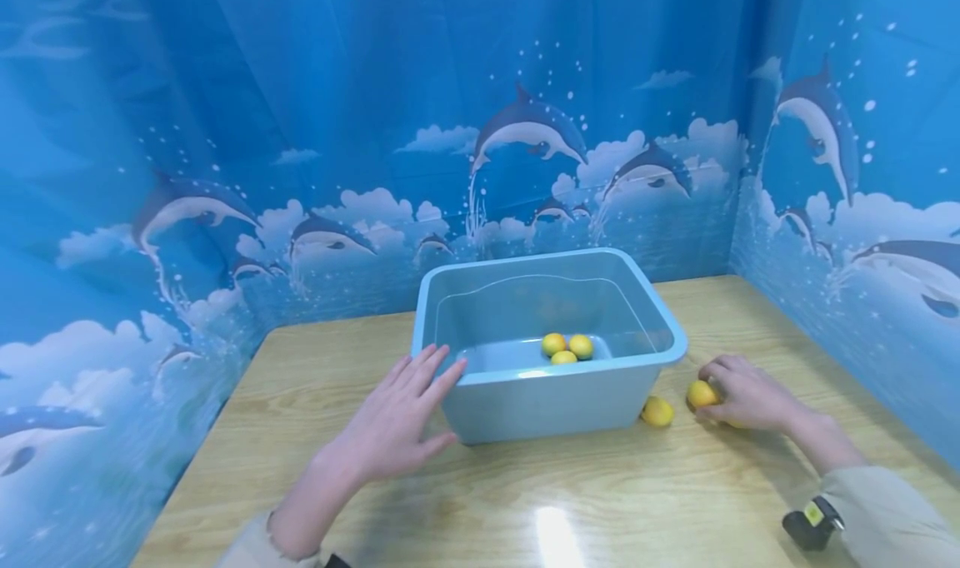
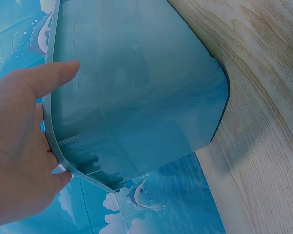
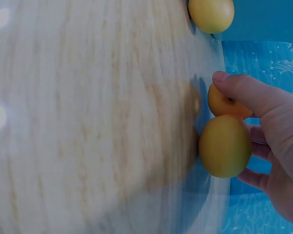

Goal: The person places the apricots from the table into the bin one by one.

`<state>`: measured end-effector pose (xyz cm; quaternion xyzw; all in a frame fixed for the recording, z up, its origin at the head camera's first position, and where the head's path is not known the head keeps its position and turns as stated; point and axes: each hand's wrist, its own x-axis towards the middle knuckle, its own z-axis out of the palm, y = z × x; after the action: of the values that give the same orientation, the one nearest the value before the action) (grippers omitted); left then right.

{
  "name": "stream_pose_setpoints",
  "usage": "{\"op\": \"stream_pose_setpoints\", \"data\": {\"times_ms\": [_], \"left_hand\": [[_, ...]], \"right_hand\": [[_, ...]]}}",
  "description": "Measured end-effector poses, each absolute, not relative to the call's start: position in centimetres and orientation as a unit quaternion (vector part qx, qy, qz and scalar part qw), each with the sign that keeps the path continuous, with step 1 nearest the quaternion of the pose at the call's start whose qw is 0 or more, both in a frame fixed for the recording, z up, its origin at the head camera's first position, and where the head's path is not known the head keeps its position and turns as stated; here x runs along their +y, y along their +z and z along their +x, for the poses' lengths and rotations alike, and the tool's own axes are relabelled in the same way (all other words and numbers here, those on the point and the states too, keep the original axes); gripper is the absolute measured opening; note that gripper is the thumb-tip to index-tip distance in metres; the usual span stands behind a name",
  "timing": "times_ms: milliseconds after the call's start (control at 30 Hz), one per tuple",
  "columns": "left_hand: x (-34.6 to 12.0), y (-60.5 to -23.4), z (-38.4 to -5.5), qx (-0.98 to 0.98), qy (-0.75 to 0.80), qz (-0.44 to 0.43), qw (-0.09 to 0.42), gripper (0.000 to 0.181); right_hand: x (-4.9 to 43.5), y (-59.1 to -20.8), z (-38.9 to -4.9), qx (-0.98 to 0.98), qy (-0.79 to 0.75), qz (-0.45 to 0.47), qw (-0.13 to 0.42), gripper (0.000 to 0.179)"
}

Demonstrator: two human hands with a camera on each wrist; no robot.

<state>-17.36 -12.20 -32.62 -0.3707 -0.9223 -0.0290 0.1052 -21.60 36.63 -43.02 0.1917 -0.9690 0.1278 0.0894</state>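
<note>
At the right side of the pale, wood-grained desk [image 1: 480,505], my right grip [image 1: 738,395] is closed around a small, round, orange-yellow fruit [image 3: 223,105], thumb across its near side and fingers behind. Its skin is smooth, more orange than its neighbour's, with a dark little spot beside my thumb. It sits low, close to the desk surface; whether it is lifted I can't tell. Touching it is a plumper, smooth yellow fruit [image 3: 224,146], slightly oval, its colour turning greenish towards the lower edge, with my fingers showing behind it.

Just beside the near right corner of a light-blue, rectangular plastic bin [image 1: 547,406] lies a lone rounded yellow fruit [image 1: 657,411]. Inside, on the bin's floor, three round yellow-orange fruits [image 1: 581,346] cluster together, one blushing reddish at its side.

My left grip [image 1: 401,418] is spread, its fingers mostly straight at the bin's near left corner, with the thumb against the outer wall. That wall is glossy and slightly see-through, marked with a fine curving line; short ribs stand under the rolled rim. Behind everything hangs a softly creased blue cloth backdrop [image 1: 360,77] printed with dolphins and clouds.
</note>
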Motion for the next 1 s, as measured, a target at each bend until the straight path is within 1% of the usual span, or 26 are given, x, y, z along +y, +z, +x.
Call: {"op": "stream_pose_setpoints", "data": {"times_ms": [167,333,433,633,867,1000], "left_hand": [[-12.2,-32.6,-17.4,-0.926,-0.025,-0.365,0.096,0.087],[-12.2,-32.6,-17.4,-0.925,-0.023,-0.366,0.095,0.087],[-12.2,-32.6,-17.4,-0.925,-0.023,-0.366,0.096,0.087],[-12.2,-32.5,-17.4,-0.925,-0.025,-0.366,0.094,0.087],[-12.3,-32.5,-17.4,-0.924,-0.024,-0.369,0.096,0.087],[-12.3,-32.5,-17.4,-0.922,-0.03,-0.373,0.1,0.087]], "right_hand": [[36.9,-42.6,-21.5,-0.966,0.128,0.197,0.104,0.052],[37.3,-41.7,-21.4,-0.961,0.136,0.21,0.116,0.047],[37.5,-41.0,-21.3,-0.961,0.143,0.209,0.109,0.046],[37.7,-39.4,-21.2,-0.965,0.152,0.196,0.09,0.049],[37.7,-37.5,-21.0,-0.966,0.141,0.195,0.089,0.05],[37.7,-36.3,-20.9,-0.966,0.13,0.2,0.1,0.048]]}}
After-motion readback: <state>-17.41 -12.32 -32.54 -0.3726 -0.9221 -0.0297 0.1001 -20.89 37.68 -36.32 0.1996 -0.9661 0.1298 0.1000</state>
